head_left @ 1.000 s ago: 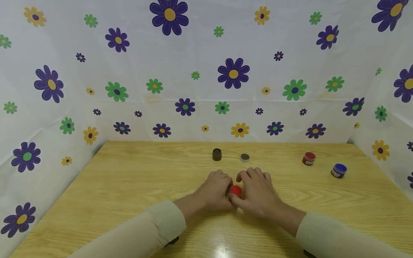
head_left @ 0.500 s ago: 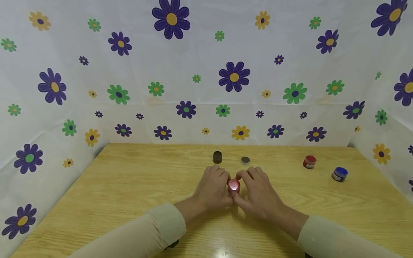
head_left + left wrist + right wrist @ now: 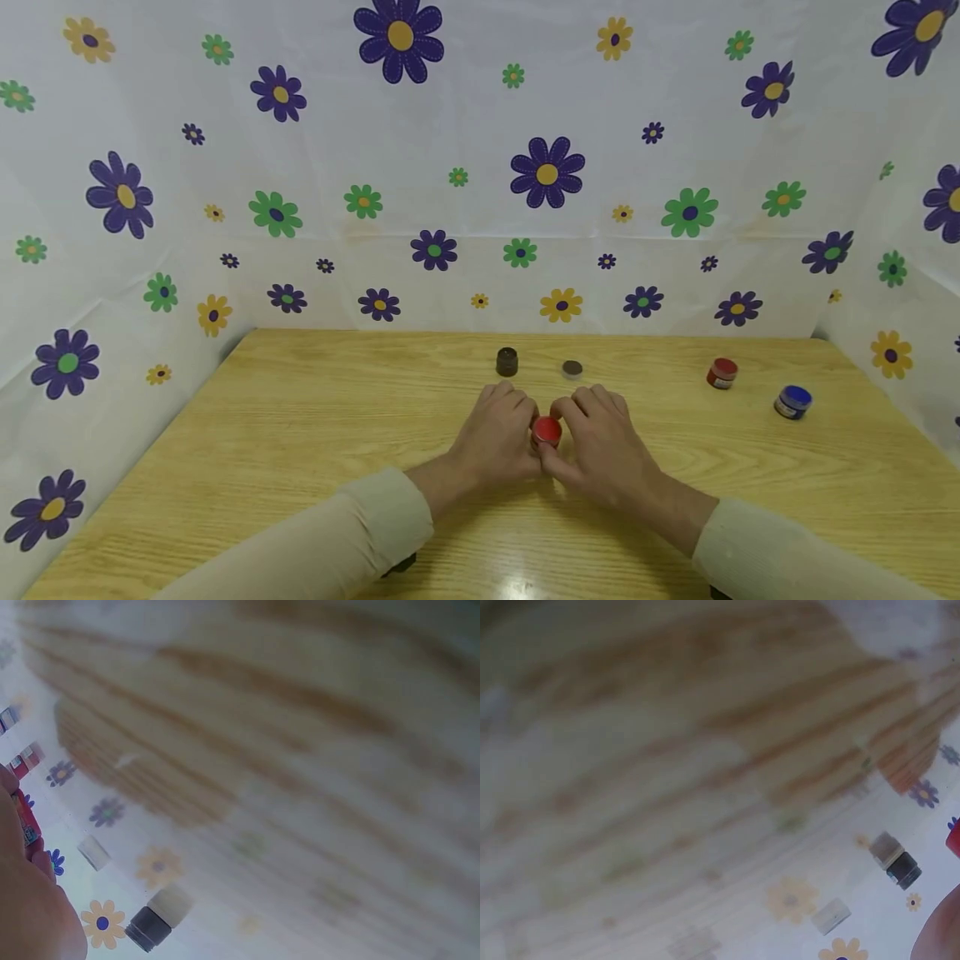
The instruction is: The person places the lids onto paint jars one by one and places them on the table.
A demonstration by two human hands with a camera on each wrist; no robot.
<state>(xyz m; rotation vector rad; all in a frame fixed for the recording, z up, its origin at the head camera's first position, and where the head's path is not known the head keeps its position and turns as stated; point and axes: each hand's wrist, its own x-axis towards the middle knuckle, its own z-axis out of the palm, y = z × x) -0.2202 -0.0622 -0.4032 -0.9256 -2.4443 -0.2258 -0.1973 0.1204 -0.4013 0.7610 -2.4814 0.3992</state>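
Between frames the jar (image 3: 547, 431) turned red-side up; both hands (image 3: 555, 446) still grip it, working its lid.

Light wood-grain table (image 3: 300, 433) carried a few small pots. A dark brown jar (image 3: 507, 362) stood near the back edge, a loose dark lid (image 3: 572, 368) lay just right of it. Farther right sat a red jar (image 3: 722, 372) and, nearer the right wall, a blue jar (image 3: 792, 402).
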